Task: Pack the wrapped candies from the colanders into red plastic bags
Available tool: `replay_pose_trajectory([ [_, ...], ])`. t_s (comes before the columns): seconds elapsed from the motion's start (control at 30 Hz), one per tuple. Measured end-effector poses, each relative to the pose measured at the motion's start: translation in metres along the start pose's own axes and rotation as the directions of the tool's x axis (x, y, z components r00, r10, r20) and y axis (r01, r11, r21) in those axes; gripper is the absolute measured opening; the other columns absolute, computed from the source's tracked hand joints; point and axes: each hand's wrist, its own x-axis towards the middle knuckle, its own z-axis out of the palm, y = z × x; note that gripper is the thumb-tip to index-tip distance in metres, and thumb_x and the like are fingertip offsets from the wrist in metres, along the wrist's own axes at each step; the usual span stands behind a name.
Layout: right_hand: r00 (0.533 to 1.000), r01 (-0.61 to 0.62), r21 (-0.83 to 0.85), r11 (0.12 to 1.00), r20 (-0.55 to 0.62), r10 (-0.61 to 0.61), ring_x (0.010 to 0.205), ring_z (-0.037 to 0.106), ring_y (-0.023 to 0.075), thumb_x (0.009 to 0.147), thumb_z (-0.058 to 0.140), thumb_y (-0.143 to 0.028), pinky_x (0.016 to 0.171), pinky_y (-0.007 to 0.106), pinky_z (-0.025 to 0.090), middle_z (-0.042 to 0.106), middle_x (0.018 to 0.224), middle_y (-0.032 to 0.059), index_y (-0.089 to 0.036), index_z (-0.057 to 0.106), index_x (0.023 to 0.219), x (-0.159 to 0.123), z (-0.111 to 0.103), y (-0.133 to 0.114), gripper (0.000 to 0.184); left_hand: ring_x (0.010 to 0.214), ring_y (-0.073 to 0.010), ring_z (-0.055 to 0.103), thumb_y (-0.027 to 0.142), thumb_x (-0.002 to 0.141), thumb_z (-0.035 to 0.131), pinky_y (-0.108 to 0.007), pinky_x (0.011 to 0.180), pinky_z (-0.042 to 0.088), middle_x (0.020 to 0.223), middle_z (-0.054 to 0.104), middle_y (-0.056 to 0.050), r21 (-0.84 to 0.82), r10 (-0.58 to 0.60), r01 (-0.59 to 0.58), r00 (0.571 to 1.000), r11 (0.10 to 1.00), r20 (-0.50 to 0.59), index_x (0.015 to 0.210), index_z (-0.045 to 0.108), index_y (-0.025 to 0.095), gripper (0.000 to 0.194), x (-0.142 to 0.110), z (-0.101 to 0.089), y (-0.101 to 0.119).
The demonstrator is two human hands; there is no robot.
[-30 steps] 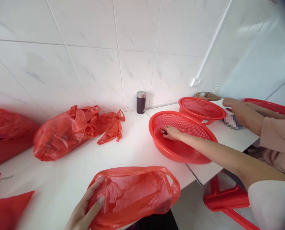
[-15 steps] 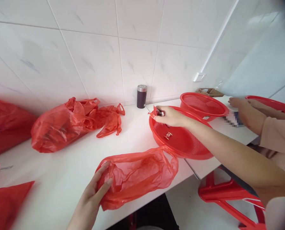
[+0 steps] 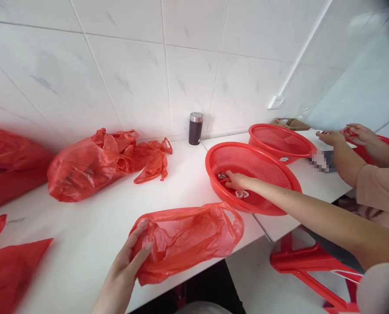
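In the head view, my left hand (image 3: 129,257) grips the near-left rim of a red plastic bag (image 3: 187,244), thumb inside the bag. The bag lies on its side with its mouth spread open, close to the table's front edge. My right hand (image 3: 236,179) reaches down into a red perforated plastic basket (image 3: 294,179) and pinches a small dark-and-red printed piece (image 3: 222,176), whose kind is too small to tell. A similar white-and-red printed piece (image 3: 242,194) lies on the basket floor beneath my wrist.
Filled red bags (image 3: 83,170) lie on the white table (image 3: 93,240) at left. A dark tumbler (image 3: 195,130) stands by the wall. A second red basket (image 3: 281,141) sits behind mine. A co-worker's hands (image 3: 360,133) handle something red at right. A red stool (image 3: 308,261) is below.
My right hand rose from the basket with small red and dark pieces, then came back down into it. The bag shifted slightly away from me. The co-worker's hands lifted.
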Motion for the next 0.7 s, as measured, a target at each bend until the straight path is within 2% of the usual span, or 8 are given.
replay_pose_trajectory([
  [0.13,0.999,0.033,0.121,0.992,0.039,-0.038,0.066,0.057,0.0126,0.093,0.047,-0.023,0.060,0.023,0.041,0.064,0.085,0.0075,-0.014,0.052,0.113,-0.005,-0.003,0.001,0.022,0.132,-0.0331,0.045,0.051,0.076,0.070,-0.043,0.111,0.037,0.144,0.052,-0.007,0.006,0.008,-0.008,1.000,1.000,-0.004,0.141,0.047,0.027,0.072,-0.002,0.005,0.001],
  [0.27,0.994,0.000,0.226,0.974,0.103,-0.024,0.056,0.056,0.0116,0.093,0.041,-0.018,0.053,0.021,0.042,0.062,0.077,0.0040,-0.017,0.049,0.109,-0.002,-0.017,0.008,0.018,0.134,-0.0344,0.042,0.052,0.076,0.070,-0.044,0.110,0.037,0.146,0.049,-0.008,0.034,0.026,-0.025,0.999,0.999,-0.025,0.140,0.049,0.025,0.072,-0.003,0.003,0.000],
  [0.4,0.992,0.020,0.300,0.954,0.110,-0.055,0.058,0.057,0.0115,0.093,0.041,-0.020,0.053,0.021,0.046,0.062,0.083,0.0041,-0.020,0.048,0.102,-0.013,-0.046,0.008,0.012,0.131,-0.0319,0.046,0.052,0.076,0.069,-0.039,0.105,0.043,0.143,0.053,-0.005,0.038,0.011,-0.009,0.998,0.999,-0.054,0.138,0.050,0.029,0.069,-0.004,-0.001,0.000],
  [0.5,0.986,0.115,0.458,0.882,0.054,-0.156,0.059,0.057,0.0100,0.094,0.038,-0.024,0.054,0.020,0.047,0.062,0.088,0.0044,-0.020,0.045,0.103,-0.046,-0.071,-0.016,0.012,0.128,-0.0312,0.049,0.050,0.076,0.069,-0.035,0.098,0.048,0.143,0.052,-0.007,0.019,0.008,-0.008,0.999,1.000,-0.053,0.140,0.048,0.027,0.071,-0.003,0.000,0.002],
  [0.57,0.957,0.218,0.606,0.765,0.022,-0.289,0.061,0.057,0.0100,0.095,0.039,-0.028,0.054,0.020,0.047,0.061,0.092,0.0046,-0.021,0.045,0.106,-0.075,-0.079,-0.044,0.015,0.120,-0.0321,0.056,0.050,0.075,0.070,-0.036,0.093,0.052,0.138,0.057,-0.010,0.029,0.008,-0.007,0.999,1.000,-0.042,0.143,0.044,0.025,0.077,-0.002,0.004,0.003],
  [0.6,0.928,0.261,0.653,0.711,0.033,-0.371,0.061,0.057,0.0104,0.095,0.039,-0.030,0.053,0.020,0.046,0.061,0.094,0.0041,-0.023,0.046,0.108,-0.089,-0.078,-0.060,0.016,0.115,-0.0322,0.059,0.051,0.075,0.070,-0.037,0.090,0.053,0.134,0.060,-0.011,0.035,0.010,-0.009,0.999,0.999,-0.032,0.144,0.043,0.023,0.080,-0.001,0.007,0.004],
  [0.67,0.825,0.344,0.671,0.656,0.118,-0.553,0.065,0.058,0.0112,0.095,0.039,-0.031,0.054,0.021,0.046,0.062,0.100,0.0028,-0.026,0.048,0.110,-0.112,-0.063,-0.091,0.018,0.107,-0.0324,0.063,0.050,0.073,0.071,-0.039,0.087,0.054,0.125,0.065,-0.012,0.034,0.018,-0.018,1.000,0.999,-0.002,0.145,0.042,0.021,0.083,0.000,0.014,0.007],
  [0.7,0.786,0.393,0.618,0.681,0.159,-0.597,0.067,0.058,0.0120,0.095,0.037,-0.032,0.055,0.022,0.045,0.062,0.100,0.0028,-0.027,0.049,0.110,-0.119,-0.052,-0.105,0.020,0.105,-0.0328,0.064,0.050,0.073,0.072,-0.039,0.087,0.054,0.122,0.066,-0.013,0.027,0.025,-0.025,1.000,0.999,0.015,0.145,0.043,0.020,0.083,0.000,0.017,0.009],
])
